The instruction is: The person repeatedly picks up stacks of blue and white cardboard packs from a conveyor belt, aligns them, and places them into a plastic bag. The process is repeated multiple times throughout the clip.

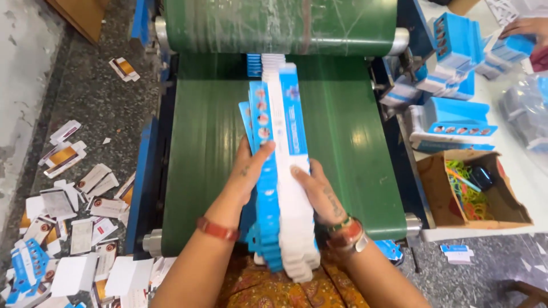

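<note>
A long row of flattened blue and white cartons [281, 171] lies overlapped along the middle of a green conveyor belt [342, 131]. My left hand [246, 174] presses against the row's left side, thumb hooked over the top. My right hand [317, 191] presses its right side, fingers spread on the white faces. Both hands squeeze the near part of the row together just past the belt's front edge. Further cartons [264, 64] come out from under a green roller [279, 25] at the far end.
Scattered flat cartons [74, 228] litter the floor at left. On a white table [522, 171] at right sit stacked blue cartons [451, 122] and a cardboard box of rubber bands [471, 191]. Another person's hand [528, 25] holds cartons at top right.
</note>
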